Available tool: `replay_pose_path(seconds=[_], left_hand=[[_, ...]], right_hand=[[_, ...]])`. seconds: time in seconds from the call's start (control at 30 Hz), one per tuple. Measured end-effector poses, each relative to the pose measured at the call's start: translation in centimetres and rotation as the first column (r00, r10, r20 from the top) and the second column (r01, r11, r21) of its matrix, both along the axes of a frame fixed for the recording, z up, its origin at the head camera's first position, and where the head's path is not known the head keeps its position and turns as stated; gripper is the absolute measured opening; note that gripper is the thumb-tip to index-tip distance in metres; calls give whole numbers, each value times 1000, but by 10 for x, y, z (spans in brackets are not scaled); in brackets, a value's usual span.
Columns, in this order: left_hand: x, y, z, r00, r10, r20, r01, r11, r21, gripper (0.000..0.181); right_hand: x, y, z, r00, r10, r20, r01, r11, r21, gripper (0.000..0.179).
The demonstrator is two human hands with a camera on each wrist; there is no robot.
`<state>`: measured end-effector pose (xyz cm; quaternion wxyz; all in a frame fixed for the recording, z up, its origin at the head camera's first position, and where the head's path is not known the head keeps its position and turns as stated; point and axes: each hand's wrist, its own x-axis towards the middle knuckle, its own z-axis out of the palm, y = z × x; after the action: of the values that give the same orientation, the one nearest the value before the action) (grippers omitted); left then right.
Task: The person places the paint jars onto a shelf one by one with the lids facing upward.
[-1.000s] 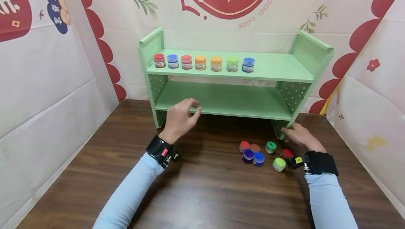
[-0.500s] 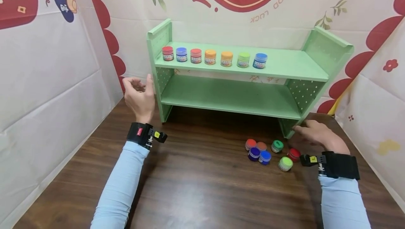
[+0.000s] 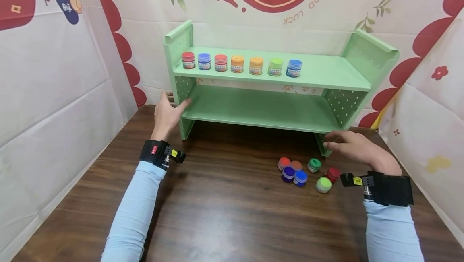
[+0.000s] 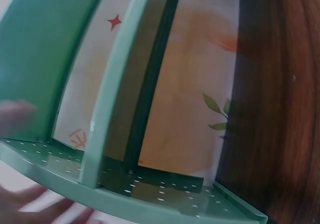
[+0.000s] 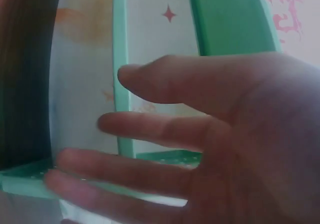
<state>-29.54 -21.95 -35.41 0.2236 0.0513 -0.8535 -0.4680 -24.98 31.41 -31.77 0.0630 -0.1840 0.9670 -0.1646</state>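
Note:
A light green two-tier shelf (image 3: 253, 105) stands on the wooden table. My left hand (image 3: 166, 115) is at its left side panel, the thumb on the inner side and the fingers on the outer side. In the left wrist view those fingers (image 4: 40, 206) are blurred and spread below the panel. My right hand (image 3: 349, 145) hovers by the shelf's lower right end, holding nothing, its fingers extended and apart in the right wrist view. Near it on the table lie small jars, among them a dark red jar (image 3: 332, 174), a light green jar (image 3: 324, 184) and a green jar (image 3: 313, 165).
Several paint jars stand in a row on the top tier, from a red jar (image 3: 188, 60) at the left to a blue jar (image 3: 294, 68). A cluster with a purple jar (image 3: 288, 174) and a blue jar (image 3: 300, 178) lies on the table. Printed cloth (image 3: 72, 93) surrounds the table.
My left hand has moved from in front of the shelf to its left side panel. My right hand has drawn back slightly from the lower right end, its fingers now more spread.

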Motion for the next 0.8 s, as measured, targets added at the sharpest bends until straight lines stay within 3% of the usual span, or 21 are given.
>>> replay_pose_path(seconds=[0.17, 0.33, 0.6, 0.8], left_hand=[[1, -5, -1, 984, -99, 150, 126, 975, -182, 58], [1, -12, -3, 964, -137, 228, 192, 952, -237, 51], [2, -21, 0, 904, -271, 331, 346, 919, -190, 53], [3, -21, 1, 898, -301, 320, 373, 907, -196, 54]], right_hand=[[-2, -11, -4, 999, 16, -33, -17, 1000, -14, 40], [-6, -16, -12, 999, 33, 16, -32, 999, -31, 44], [-12, -15, -24, 993, 63, 98, -58, 997, -58, 40], [-18, -18, -31, 980, 46, 191, -41, 999, -32, 36]])
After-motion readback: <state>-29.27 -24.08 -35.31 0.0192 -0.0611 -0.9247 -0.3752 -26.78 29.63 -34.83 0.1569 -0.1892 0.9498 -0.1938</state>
